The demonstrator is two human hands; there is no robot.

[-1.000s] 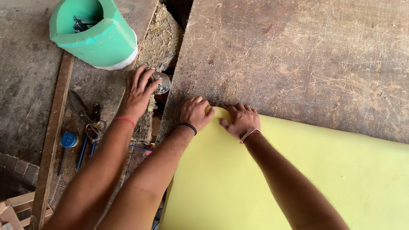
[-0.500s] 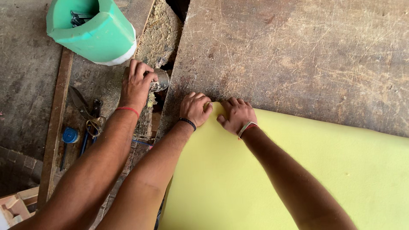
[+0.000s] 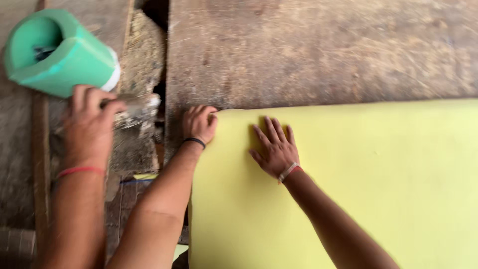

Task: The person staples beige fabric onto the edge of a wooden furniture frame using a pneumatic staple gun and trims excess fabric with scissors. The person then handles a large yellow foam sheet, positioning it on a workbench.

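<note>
Upper left of the frame, a green foam roll (image 3: pixel 59 52) lies on the worn wooden bench (image 3: pixel 318 50), and just below it another person's hand (image 3: pixel 89 127) in a red wristband clutches a blurred, greyish tool (image 3: pixel 134 107). A dark gap (image 3: pixel 158 12) splits the boards there. Centre frame, the left hand (image 3: pixel 199 124) curls tight round the corner of the yellow foam sheet (image 3: pixel 358 189), which fills the lower right. The right hand (image 3: pixel 274 149) lies flat on it, fingers spread, gripping nothing. Bare bench runs wide along the sheet's top edge. The sheet is cut off right and below, and motion blur smears the tool.
</note>
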